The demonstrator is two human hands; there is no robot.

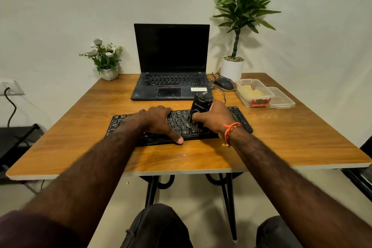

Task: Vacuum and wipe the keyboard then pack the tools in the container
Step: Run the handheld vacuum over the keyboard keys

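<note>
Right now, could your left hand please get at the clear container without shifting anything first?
Probably not easily. The left hand rests on the keyboard, and the clear container sits far right; the right hand holding the vacuum stands between them.

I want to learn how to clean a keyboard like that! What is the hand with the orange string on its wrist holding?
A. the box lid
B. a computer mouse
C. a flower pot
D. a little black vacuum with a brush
D: the right hand grips a small black vacuum, its brush end down on the keyboard, while the left hand rests flat on the keys.
</note>
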